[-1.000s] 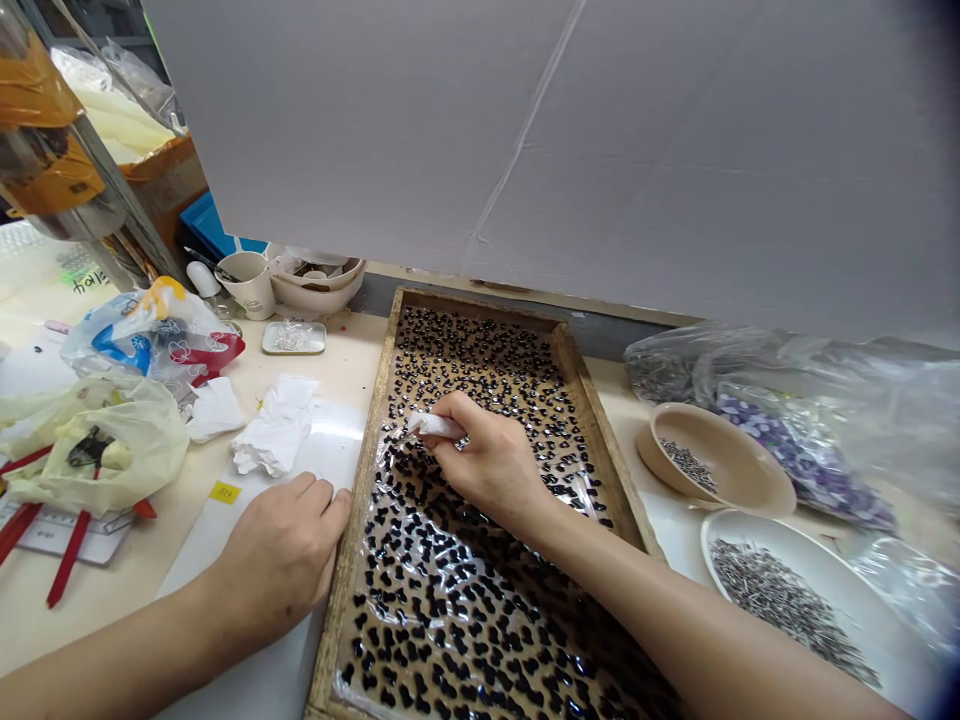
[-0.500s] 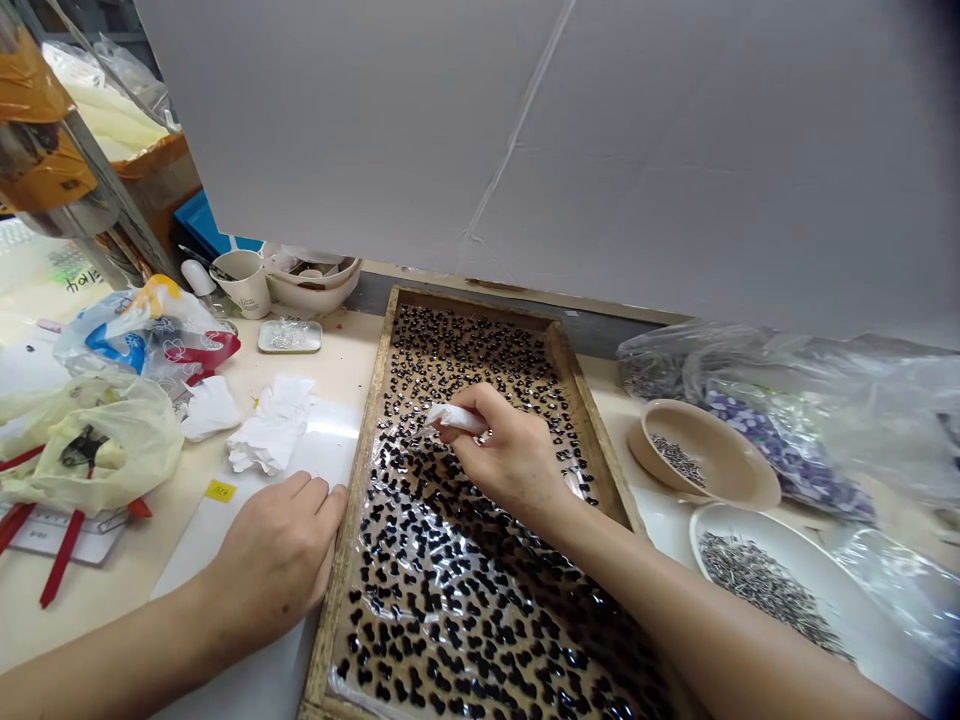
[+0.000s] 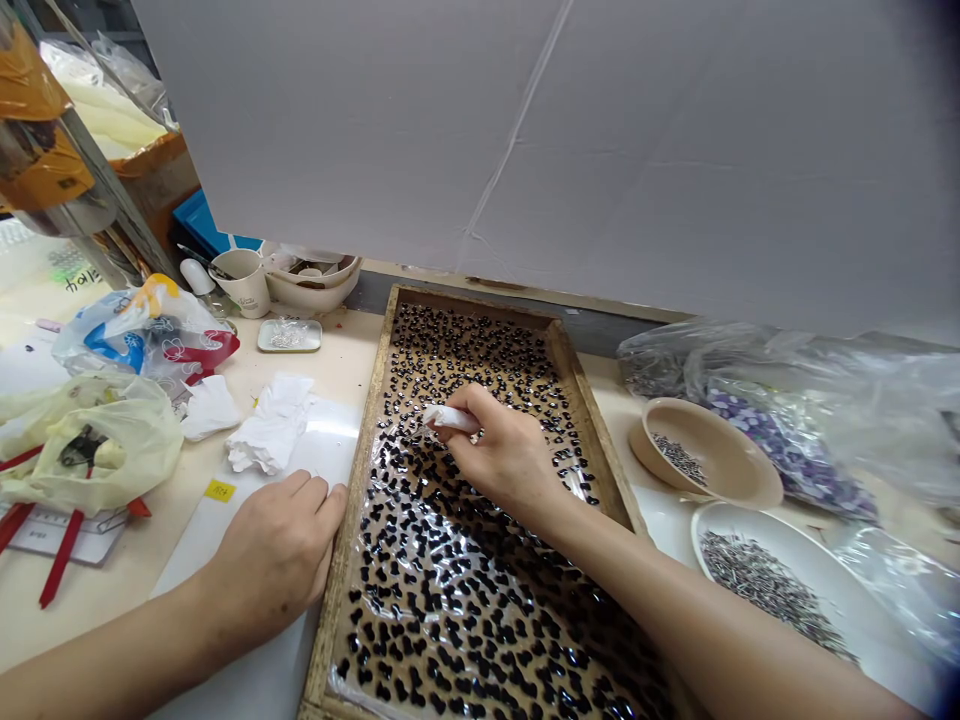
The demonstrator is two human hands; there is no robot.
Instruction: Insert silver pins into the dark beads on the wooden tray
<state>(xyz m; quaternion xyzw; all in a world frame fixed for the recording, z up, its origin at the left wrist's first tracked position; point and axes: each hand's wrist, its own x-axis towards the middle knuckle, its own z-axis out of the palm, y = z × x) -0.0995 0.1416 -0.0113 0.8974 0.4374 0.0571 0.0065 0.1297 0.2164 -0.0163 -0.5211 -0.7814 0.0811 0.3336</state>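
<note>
My right hand (image 3: 506,460) is closed in a pinch around a short white roll (image 3: 451,418) that looks wrapped in tissue or tape. It is over the middle of a long wooden tray (image 3: 335,560). Small glossy black curved pieces (image 3: 450,610) lie scattered across the tray on clear film. My left hand (image 3: 283,555) lies curled against the tray's left rim, over a white sheet (image 3: 259,670). Its fingertips and palm are hidden, so I cannot tell whether anything is in it.
Crumpled white tissue (image 3: 274,425) and plastic bags (image 3: 97,440) lie on the left. A small dish (image 3: 289,337) and a paper cup (image 3: 241,284) stand behind. On the right are a beige bowl (image 3: 750,482) and a white plate (image 3: 881,600) with small metallic pieces. A grey panel (image 3: 570,150) hangs low over the back.
My right hand and the white roll have shifted slightly left over the tray. My left hand stays where it was.
</note>
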